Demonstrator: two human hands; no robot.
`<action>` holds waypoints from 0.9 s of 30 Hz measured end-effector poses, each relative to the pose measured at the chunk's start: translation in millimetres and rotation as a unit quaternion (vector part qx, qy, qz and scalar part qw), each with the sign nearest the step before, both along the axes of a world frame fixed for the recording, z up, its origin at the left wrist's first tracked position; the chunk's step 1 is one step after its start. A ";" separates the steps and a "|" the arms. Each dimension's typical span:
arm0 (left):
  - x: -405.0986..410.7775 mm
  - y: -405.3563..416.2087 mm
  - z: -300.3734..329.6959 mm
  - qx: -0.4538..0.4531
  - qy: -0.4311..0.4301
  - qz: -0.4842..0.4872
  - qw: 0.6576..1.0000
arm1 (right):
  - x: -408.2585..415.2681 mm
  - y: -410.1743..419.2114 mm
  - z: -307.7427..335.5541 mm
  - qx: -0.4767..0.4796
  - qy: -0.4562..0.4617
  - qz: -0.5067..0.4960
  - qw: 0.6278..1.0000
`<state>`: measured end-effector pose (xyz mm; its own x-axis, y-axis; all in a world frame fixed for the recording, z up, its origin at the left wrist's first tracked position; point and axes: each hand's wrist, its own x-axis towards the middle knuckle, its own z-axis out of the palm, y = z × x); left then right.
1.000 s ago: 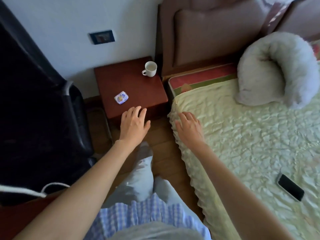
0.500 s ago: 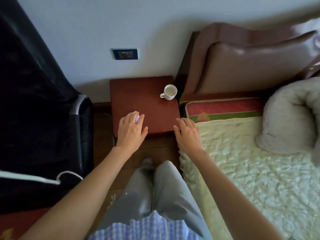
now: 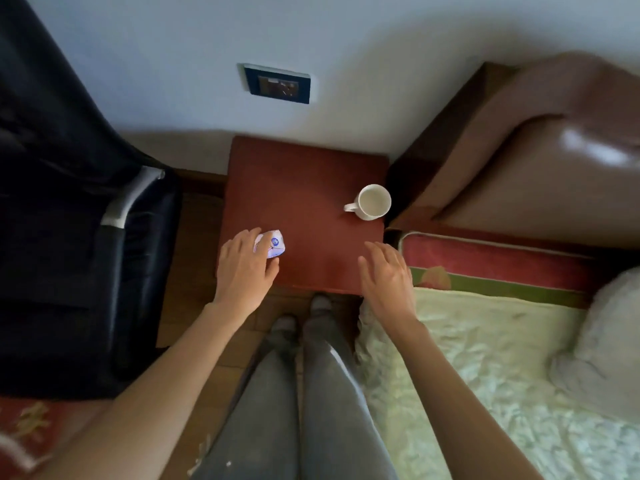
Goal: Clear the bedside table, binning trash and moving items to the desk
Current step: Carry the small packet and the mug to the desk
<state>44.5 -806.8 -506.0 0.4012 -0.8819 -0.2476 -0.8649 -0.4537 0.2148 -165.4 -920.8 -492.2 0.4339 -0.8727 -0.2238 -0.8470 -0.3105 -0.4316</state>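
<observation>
Head cam: left hand (image 3: 244, 271) fingers pinch wrapper (image 3: 273, 244) nr table (image 3: 304, 188) edge; right hand (image 3: 388, 278) fingers apart.

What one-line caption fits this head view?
Left hand grips a small wrapper on the bedside table; right hand hovers open near a white mug.

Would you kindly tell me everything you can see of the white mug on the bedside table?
The white mug looks like glazed ceramic, with one loop handle pointing left, away from the bed. It stands upright on the bedside table, at its right edge beside the brown headboard. Its mouth is open, and the inside looks pale; whether it holds anything cannot be told. Neither hand touches it; the right hand hovers nearer the table's front edge.
</observation>
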 end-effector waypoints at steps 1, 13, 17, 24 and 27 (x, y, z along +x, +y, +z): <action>3.1 -4.0 -13.9 0.002 0.001 0.005 1.000 | 2.4 -6.0 -11.4 0.000 -0.003 -0.002 1.000; 23.7 -24.6 -166.6 0.030 0.030 0.029 0.999 | 23.9 -25.6 -142.2 -0.042 -0.053 -0.030 0.997; 27.4 -19.3 -187.4 0.008 0.023 0.029 0.999 | 22.8 -17.5 -163.4 -0.030 -0.077 -0.060 0.995; 29.0 -17.9 -187.6 -0.027 0.059 0.075 0.995 | 25.2 -2.9 -174.6 -0.019 -0.080 -0.086 0.993; 24.4 -18.5 -184.1 -0.068 0.091 0.089 0.990 | 30.1 -1.9 -172.8 -0.024 -0.089 -0.110 0.990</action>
<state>68.9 -825.3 -690.1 0.5128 -0.8312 -0.2149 -0.7148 -0.5520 0.4294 -135.3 -922.7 -665.0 0.2618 -0.9579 -0.1177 -0.8082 -0.1510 -0.5692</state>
